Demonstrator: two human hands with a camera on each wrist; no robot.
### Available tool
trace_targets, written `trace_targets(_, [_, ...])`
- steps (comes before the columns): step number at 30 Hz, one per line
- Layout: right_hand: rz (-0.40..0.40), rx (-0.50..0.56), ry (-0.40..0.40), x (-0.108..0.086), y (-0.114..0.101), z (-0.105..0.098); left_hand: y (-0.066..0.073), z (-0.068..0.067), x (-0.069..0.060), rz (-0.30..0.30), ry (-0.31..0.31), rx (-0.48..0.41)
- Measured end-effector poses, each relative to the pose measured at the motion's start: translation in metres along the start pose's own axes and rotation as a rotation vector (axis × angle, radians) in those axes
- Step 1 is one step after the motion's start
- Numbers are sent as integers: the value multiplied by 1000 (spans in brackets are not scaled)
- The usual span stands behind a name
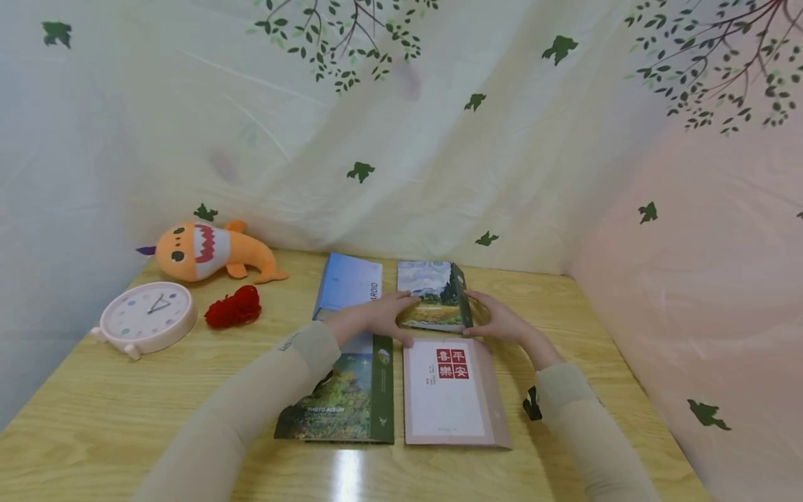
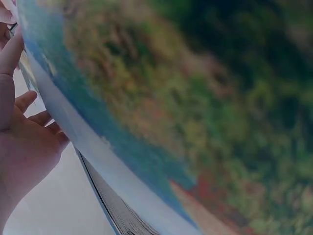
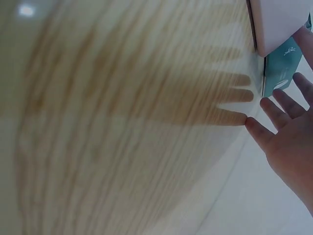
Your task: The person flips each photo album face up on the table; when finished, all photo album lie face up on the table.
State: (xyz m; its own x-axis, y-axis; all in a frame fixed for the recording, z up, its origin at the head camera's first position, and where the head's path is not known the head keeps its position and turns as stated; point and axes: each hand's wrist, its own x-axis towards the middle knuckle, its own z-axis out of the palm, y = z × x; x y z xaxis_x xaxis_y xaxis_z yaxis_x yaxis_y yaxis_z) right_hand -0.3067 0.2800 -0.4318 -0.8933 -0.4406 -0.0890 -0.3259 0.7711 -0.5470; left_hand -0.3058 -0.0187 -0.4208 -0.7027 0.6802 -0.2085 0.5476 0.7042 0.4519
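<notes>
My two hands lie either side of a photo album with a landscape painting on its cover (image 1: 433, 300), at the back of the table. My left hand (image 1: 383, 317) reaches over the blue album (image 1: 351, 282), its fingertips at the landscape album's left side. On the other side, my right hand (image 1: 502, 322) has fingers spread along the green spine (image 3: 283, 66). Its fingers look fairly straight in the right wrist view. In front lie a pink-and-white album with red characters (image 1: 445, 411) and a green garden-painting album (image 1: 345, 390), which fills the left wrist view, blurred.
At the left of the wooden table (image 1: 251, 460) are an orange plush toy (image 1: 210, 251), a pink alarm clock (image 1: 147, 317) and a bundle of red yarn (image 1: 234, 307). A pale curtain (image 1: 301, 181) with leaf prints hangs behind the table.
</notes>
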Motion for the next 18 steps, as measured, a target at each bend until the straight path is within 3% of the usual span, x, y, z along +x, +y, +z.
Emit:
trace_targets(11, [-5, -47, -8, 4, 1, 5, 0, 5, 0, -18, 18, 86])
trace_targets(18, [47, 14, -10, 2, -5, 6, 4, 5, -2, -39, 19, 98])
